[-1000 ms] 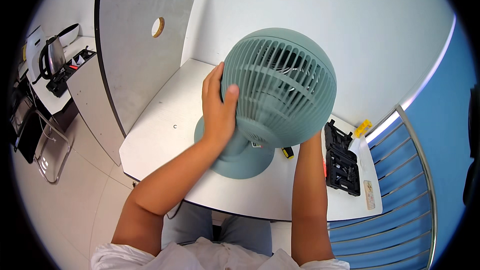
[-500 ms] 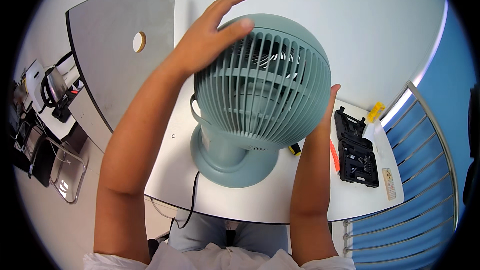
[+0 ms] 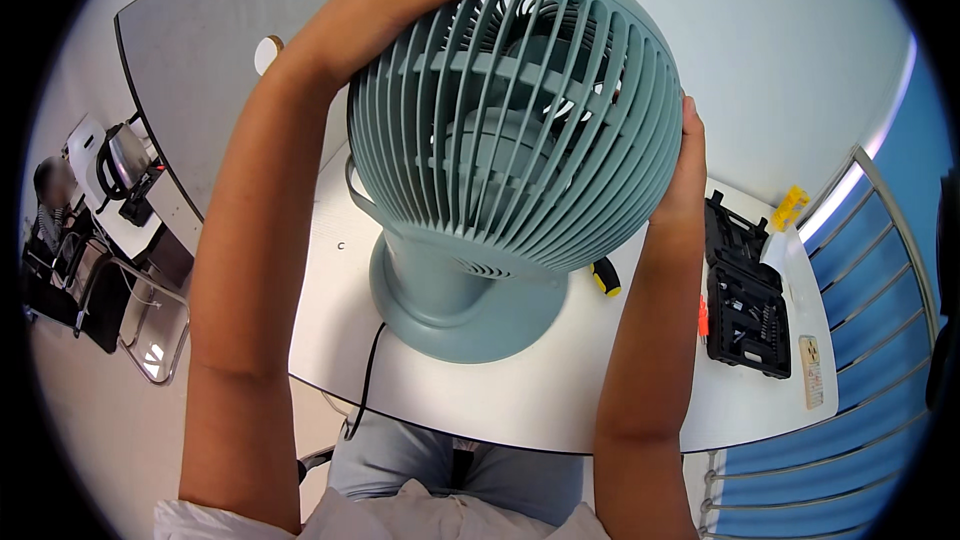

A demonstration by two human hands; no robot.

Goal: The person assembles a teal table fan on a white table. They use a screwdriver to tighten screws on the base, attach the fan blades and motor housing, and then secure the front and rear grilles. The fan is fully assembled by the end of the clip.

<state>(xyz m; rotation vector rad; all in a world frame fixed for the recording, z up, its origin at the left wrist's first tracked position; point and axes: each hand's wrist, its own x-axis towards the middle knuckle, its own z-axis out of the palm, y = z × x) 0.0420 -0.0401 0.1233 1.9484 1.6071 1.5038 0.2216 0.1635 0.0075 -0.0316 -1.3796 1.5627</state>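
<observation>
Standing roughly upright on a white worktop [image 3: 545, 405], one sage-green fan [image 3: 500, 165] is held between one bare left hand [image 3: 385, 5] and one bare right hand [image 3: 686, 165]. The left grip spreads over the upper left of the fan's round head, thumb on the slats; the right grip presses the right side, most of its fingers hidden behind. Both are clasping the fan. Around it: one black cord [image 3: 371, 370], running over the worktop's near edge; one black-and-yellow handle [image 3: 606, 278] close to the right of the base [image 3: 480, 332]; one open black case [image 3: 750, 366] with two halves, farther right; one orange piece [image 3: 703, 316] just beside the case; one yellow item [image 3: 790, 208] beyond it; and one slim pale remote-like item [image 3: 811, 372] near the worktop's right edge.

The fan's long axis rises from its single round base to the head, leaning slightly rightward. One grille [image 3: 480, 62] faces the person and tilts upward, a central housing [image 3: 495, 145] visible through it; whether front or back cannot be told. One looped carrying loop [image 3: 362, 190] sticks out at the left.

The worktop has a curved dark edge. Behind it is a white wall [image 3: 790, 60]; at left, a grey partition [image 3: 220, 15] with one round hole. Farther left are one metal kettle [image 3: 128, 155] and a tube-framed chair [image 3: 100, 320] on a pale floor [image 3: 100, 420]. At right runs a metal railing [image 3: 926, 292] before a blue surface [image 3: 870, 410].
</observation>
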